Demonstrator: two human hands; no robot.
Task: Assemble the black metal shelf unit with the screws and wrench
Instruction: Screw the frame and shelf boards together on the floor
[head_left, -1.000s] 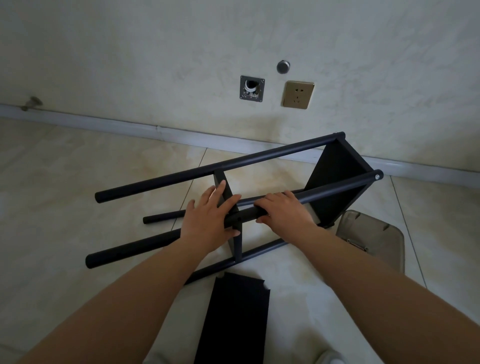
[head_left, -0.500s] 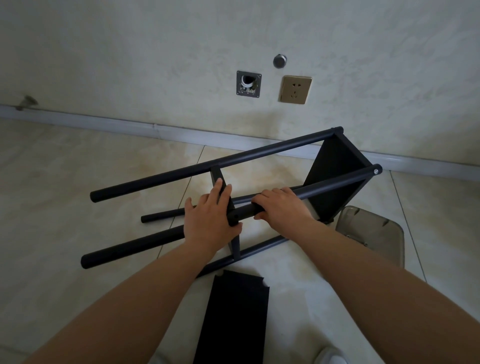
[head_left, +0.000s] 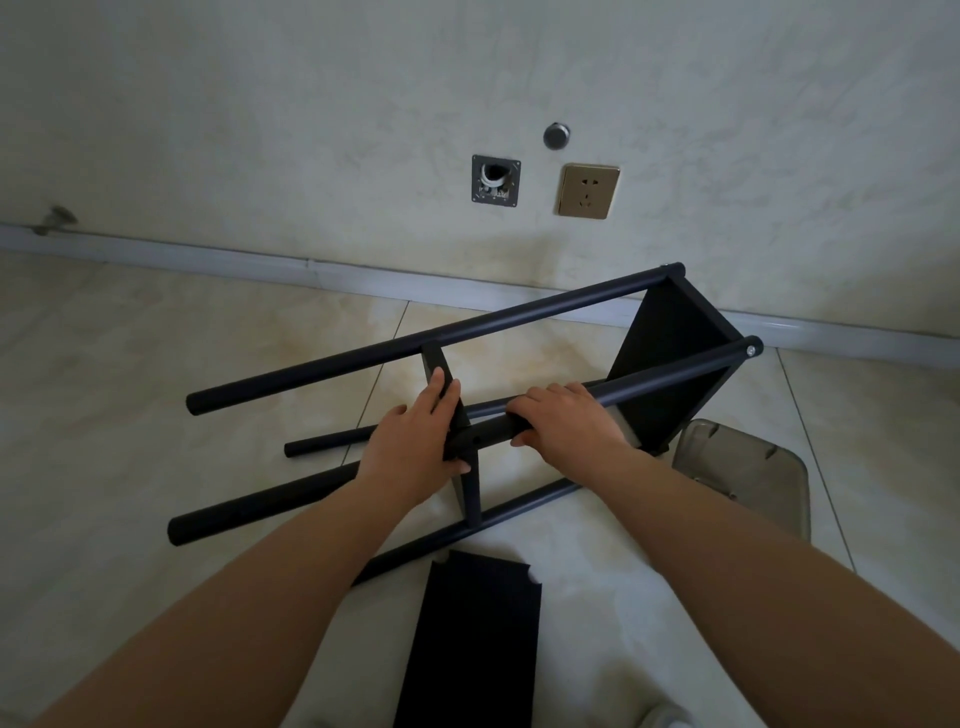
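The black metal shelf unit lies on its side on the tiled floor, its round posts running left to right. One shelf panel is fixed at the right end. A middle shelf panel stands between the posts. My left hand grips that middle panel at the near upper post. My right hand wraps around the near upper post just right of the panel. A loose black shelf panel lies flat on the floor in front of me. No screws or wrench are visible.
A smoky transparent plastic lid or tray lies on the floor right of the unit. The wall behind carries a gold socket, an open junction box and a white baseboard.
My left hand's fingers closed tighter together on the middle panel. The right hand stayed on the post. The view shifted slightly.
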